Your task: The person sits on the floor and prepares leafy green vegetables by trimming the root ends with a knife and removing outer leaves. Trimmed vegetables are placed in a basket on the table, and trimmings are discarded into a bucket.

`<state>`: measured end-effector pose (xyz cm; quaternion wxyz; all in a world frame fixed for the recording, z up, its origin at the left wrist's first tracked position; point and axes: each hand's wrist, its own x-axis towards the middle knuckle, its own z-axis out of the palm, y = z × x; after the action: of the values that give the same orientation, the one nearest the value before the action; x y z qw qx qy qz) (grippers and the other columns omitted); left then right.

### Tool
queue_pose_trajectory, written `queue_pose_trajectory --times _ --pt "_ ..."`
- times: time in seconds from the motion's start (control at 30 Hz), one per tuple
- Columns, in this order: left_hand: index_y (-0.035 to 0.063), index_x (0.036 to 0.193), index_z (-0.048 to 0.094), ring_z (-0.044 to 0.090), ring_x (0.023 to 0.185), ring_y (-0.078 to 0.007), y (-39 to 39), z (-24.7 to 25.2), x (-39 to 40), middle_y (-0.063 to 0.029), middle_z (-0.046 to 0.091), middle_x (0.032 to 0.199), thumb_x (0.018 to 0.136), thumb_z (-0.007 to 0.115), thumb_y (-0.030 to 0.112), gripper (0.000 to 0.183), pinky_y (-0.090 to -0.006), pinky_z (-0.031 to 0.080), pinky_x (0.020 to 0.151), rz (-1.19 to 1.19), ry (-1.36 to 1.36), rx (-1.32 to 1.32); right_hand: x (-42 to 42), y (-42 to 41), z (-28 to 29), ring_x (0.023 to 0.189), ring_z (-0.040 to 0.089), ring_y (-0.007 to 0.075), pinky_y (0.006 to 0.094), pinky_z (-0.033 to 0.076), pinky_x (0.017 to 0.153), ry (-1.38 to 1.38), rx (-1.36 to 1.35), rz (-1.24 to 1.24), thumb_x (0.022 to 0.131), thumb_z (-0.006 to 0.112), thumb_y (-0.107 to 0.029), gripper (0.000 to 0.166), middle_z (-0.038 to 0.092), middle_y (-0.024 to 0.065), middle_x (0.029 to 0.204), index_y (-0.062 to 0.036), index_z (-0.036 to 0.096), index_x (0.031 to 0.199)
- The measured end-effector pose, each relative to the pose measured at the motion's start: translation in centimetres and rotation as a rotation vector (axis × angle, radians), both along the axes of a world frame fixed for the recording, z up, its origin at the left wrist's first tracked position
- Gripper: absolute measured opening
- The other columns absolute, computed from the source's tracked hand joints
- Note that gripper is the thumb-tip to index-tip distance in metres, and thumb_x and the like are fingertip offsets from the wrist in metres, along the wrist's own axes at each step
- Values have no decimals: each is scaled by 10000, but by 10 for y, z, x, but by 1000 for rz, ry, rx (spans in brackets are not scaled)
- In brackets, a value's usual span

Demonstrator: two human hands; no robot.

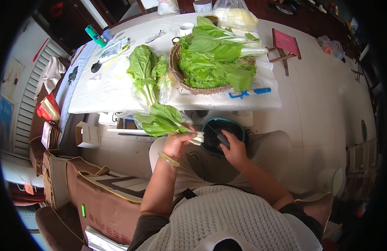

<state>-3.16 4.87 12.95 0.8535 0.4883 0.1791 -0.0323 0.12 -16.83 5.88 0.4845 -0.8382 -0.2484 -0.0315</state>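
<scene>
My left hand (pixel 178 141) grips a head of bok choy (pixel 165 120) near its white base, with the leaves pointing away to the upper left. In my right hand (pixel 233 150) is a knife (pixel 223 139) by its dark handle; the thin blade points up and left, apart from the bok choy. Below both hands, a dark bin with a teal rim (pixel 223 119) stands on the floor between my knees. Farther off on the table, more leafy greens (pixel 146 67) lie on a clear plastic bag (pixel 164 91). Beside them a wicker basket (pixel 199 90) is heaped with greens (pixel 212 62).
A white-covered table (pixel 108 91) spans the front. On it are a blue-handled peeler (pixel 256 91), a white mug (pixel 186 29), eyeglasses (pixel 155 36) and a green spray can (pixel 95 36). A red-topped folding stool (pixel 286 42) stands right; a brown-covered sofa (pixel 111 200) is at left.
</scene>
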Motion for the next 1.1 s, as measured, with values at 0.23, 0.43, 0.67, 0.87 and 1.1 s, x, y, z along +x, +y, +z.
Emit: queue_pose_trajectory --times 0.23,0.43,0.67,0.87,1.1 --pt "-57 870 575 619 633 -243 70 43 22 -144 627 767 692 604 -4 189 -293 508 531 98 5 493 -1 9 35 840 587 350 373 483 683 -40 98 22 728 673 -39 438 576 168 971 -49 515 1137" --pt "-52 851 609 620 545 -221 122 84 79 -144 644 713 707 573 4 158 -277 469 419 55 108 783 -6 18 51 822 590 342 341 481 680 -52 161 49 717 680 -7 432 574 167 956 -32 521 1119" --pt "-55 773 647 632 652 -319 154 51 144 -214 639 760 646 631 121 217 -362 513 593 -5 398 1250 -8 25 66 829 597 298 313 475 702 -2 194 104 725 677 -1 417 578 160 951 -15 521 1112" --pt "32 932 657 605 927 -335 139 43 157 -192 630 985 725 635 311 348 -376 478 794 28 541 1650 -6 21 62 862 598 244 281 462 755 50 179 101 736 671 3 391 587 152 985 8 524 1099" --pt "54 992 652 599 972 -317 146 29 166 -175 625 1032 749 613 509 518 -373 472 829 -59 622 1731 -3 25 57 805 621 264 298 489 677 97 203 123 745 668 3 392 584 159 939 -6 523 1109"
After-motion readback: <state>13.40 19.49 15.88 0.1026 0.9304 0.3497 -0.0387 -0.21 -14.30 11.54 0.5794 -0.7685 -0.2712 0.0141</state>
